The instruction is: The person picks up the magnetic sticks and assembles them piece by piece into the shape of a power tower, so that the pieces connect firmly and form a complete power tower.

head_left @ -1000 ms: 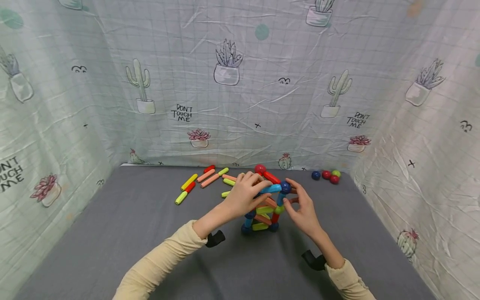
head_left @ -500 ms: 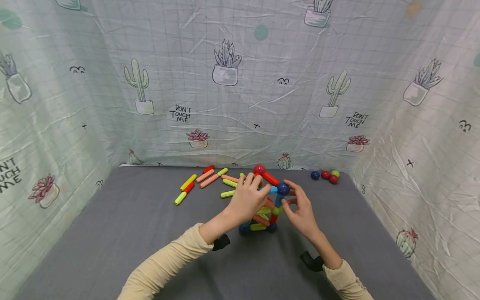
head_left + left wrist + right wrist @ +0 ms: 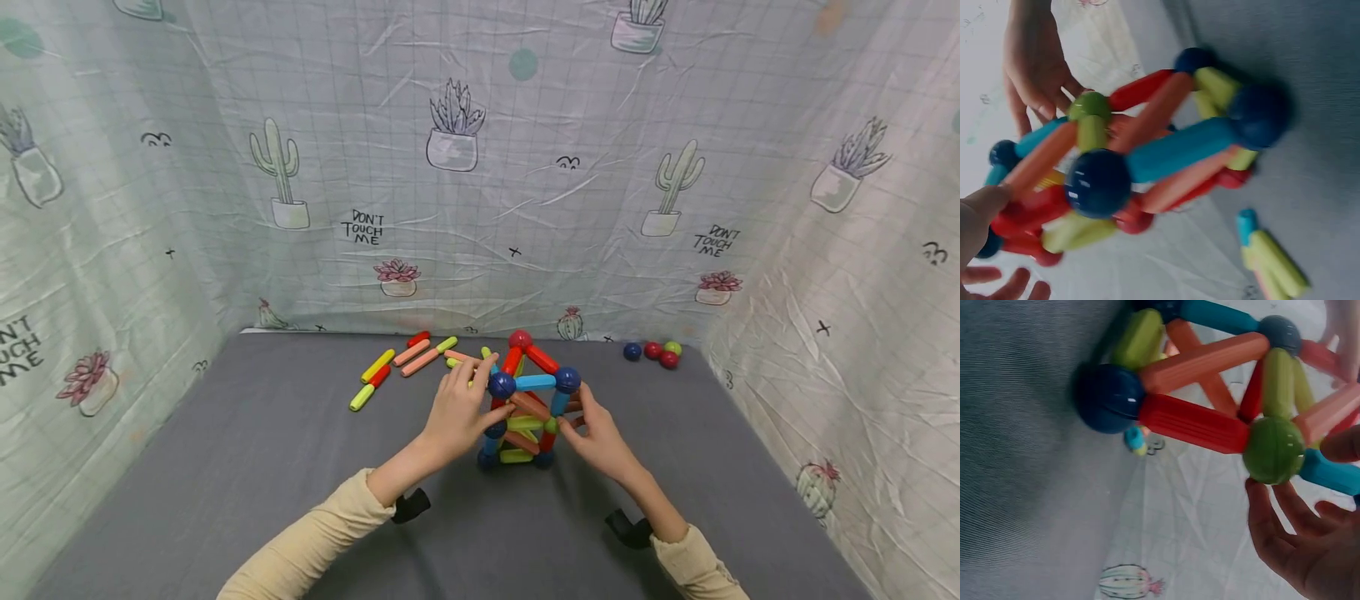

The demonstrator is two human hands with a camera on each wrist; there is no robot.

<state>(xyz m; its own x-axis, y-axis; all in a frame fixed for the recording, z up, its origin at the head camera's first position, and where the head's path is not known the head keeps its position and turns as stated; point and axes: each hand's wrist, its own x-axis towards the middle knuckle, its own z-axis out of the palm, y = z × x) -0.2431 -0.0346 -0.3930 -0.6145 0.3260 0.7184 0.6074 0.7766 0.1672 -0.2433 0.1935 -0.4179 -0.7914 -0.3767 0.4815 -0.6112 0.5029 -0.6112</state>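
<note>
A tower of magnetic building sticks and balls [image 3: 528,423] stands on the table, with a red ball [image 3: 521,339] at its peak. Across its upper front a light-blue stick [image 3: 536,382] joins two navy balls. My left hand [image 3: 450,421] is at the upper left corner; its thumb touches a stick, while the other fingers spread apart behind. On the right side, my right hand [image 3: 603,442] holds the tower, fingertips at the green ball [image 3: 1274,450] and thumb by a blue stick [image 3: 1332,470]. Part of the tower's far side is hidden.
Loose yellow, red and salmon sticks [image 3: 420,361] lie behind to the left. Several loose balls [image 3: 652,351] sit at the far right of the grey table [image 3: 300,467]. A patterned cloth [image 3: 525,208] hangs around the back and sides.
My left hand has let go of the light-blue stick and moved left and down. That stick now spans the two upper navy balls. My right hand has slid slightly lower along the tower.
</note>
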